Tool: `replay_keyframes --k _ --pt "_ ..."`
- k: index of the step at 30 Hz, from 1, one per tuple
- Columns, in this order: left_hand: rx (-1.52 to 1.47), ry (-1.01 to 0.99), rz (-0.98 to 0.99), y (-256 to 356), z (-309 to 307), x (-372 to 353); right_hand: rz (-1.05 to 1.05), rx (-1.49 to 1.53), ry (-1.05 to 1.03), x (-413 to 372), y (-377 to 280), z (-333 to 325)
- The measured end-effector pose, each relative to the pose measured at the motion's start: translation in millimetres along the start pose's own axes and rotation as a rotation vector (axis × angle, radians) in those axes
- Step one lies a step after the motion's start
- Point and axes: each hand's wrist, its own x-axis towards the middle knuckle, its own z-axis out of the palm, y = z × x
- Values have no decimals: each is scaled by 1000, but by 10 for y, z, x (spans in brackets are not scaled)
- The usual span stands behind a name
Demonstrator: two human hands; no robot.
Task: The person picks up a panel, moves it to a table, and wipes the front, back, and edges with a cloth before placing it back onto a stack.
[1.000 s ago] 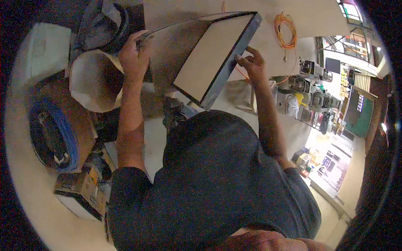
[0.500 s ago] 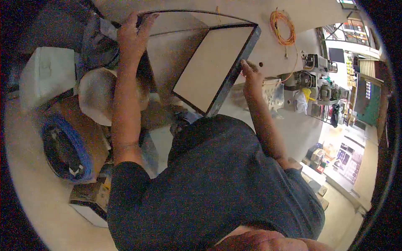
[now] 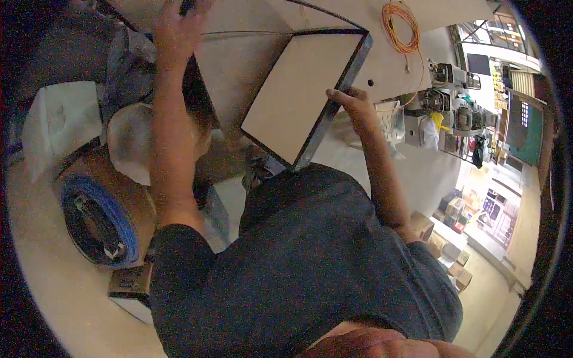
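A black-edged frame (image 3: pixel 353 64) with a cream panel (image 3: pixel 301 95) is tilted in front of my dark shirt. Its lower corner is close to my waist, and its far edge runs out at the top of the view. My right hand (image 3: pixel 357 107) grips the right side rail, thumb on the near face. At the top left, my left hand (image 3: pixel 181 27) is closed around a black part at the frame's far end; its fingertips are partly cut off by the image edge.
On the left are a pale box (image 3: pixel 62 119), a rounded translucent container (image 3: pixel 130 140), a blue coil (image 3: pixel 98 221) and a carton (image 3: pixel 131 283). An orange cable coil (image 3: pixel 401 28) lies at the upper right. Shelves with machines (image 3: pixel 447 98) and several cartons (image 3: pixel 459 274) stand at the right.
My left hand has moved up and slightly left, partly out of view. The frame has shifted slightly up and left, and my right hand sits a little further left with it.
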Motion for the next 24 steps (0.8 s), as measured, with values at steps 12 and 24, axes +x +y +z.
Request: replay_keyframes --k 12,24 --pt "-779 292 -60 -285 -273 1585 -65 -129 -53 426 -2 -707" --pt "74 135 89 -498 -2004 624 -508 -740 -291 492 -394 -1086"
